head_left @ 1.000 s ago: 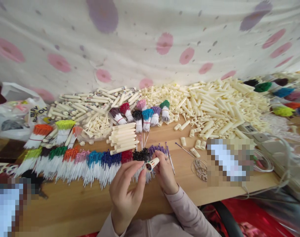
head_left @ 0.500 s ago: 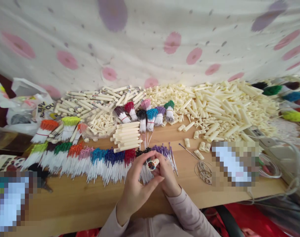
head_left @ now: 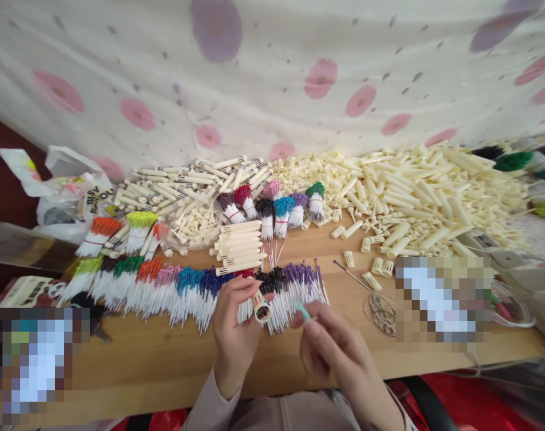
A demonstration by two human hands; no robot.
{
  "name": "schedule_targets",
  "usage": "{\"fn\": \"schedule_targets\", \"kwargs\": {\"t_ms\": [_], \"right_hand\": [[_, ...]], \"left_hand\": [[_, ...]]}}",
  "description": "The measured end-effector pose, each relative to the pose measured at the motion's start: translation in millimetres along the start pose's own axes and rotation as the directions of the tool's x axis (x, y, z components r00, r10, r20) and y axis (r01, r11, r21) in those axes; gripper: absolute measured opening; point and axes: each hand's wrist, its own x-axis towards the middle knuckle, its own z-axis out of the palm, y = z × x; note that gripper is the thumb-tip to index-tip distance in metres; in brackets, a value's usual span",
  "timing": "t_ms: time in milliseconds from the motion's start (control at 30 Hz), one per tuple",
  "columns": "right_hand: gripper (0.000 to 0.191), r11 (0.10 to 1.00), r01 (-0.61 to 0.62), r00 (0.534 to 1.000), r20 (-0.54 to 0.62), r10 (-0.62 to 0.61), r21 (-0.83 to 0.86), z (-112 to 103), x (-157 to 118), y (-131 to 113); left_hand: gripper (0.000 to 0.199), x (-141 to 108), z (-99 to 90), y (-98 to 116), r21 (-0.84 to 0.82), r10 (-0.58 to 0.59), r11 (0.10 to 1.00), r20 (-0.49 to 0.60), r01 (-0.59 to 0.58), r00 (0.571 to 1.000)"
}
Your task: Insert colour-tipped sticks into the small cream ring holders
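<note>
My left hand (head_left: 237, 320) is closed round a cream slotted tube (head_left: 261, 306), its open end towards me with small coloured bits inside. To its right, my right hand (head_left: 330, 341) pinches a small light-teal piece (head_left: 304, 311) between thumb and finger, apart from the tube. Just beyond my hands lies a row of thin white sticks with coloured heads, black (head_left: 274, 280), purple (head_left: 301, 274) and dark blue (head_left: 212, 281) among them. Several cream barrels (head_left: 240, 245) lie stacked side by side behind the row.
Rubber-banded bundles (head_left: 282, 215) stand behind the barrels. A large heap of cream parts (head_left: 416, 191) fills the back right. Loose slotted pieces (head_left: 371, 281) and a wire coil (head_left: 380, 314) lie to the right. A plastic bag (head_left: 75, 185) sits at the left.
My hands have moved apart. The left keeps the tube, now further left and lower; the right has moved right with a teal piece showing in its fingers. The camera view has shifted slightly.
</note>
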Motion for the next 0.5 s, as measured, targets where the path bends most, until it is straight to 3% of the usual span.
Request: {"fn": "schedule_targets", "kwargs": {"t_ms": [67, 200, 300, 500], "right_hand": [[0.03, 0.955, 0.138, 0.99, 0.051, -0.129, -0.263, 7.0, -11.4, -11.0], [0.023, 0.733, 0.305, 0.95, 0.135, -0.283, -0.609, 13.9, -14.7, -18.6], [0.021, 0.658, 0.321, 0.942, 0.162, -0.293, -0.681, 13.5, -11.0, -17.3], [0.019, 0.657, 0.302, 0.952, 0.178, -0.25, -0.691, 12.5, -8.8, -18.5]], "left_hand": [[0.03, 0.4, -1.1, -0.5, 0.06, 0.044, 0.997, -0.06, -0.041, 0.997], [0.031, 2.7, -3.5, 0.3, 0.136, 0.131, 0.984, -0.119, -0.114, 0.984], [0.03, 3.3, -5.0, -0.6, 0.179, 0.161, 0.974, -0.122, -0.138, 0.979], [0.031, 3.4, -6.4, -2.5, 0.23, 0.202, 0.958, -0.115, -0.172, 0.973]]}}
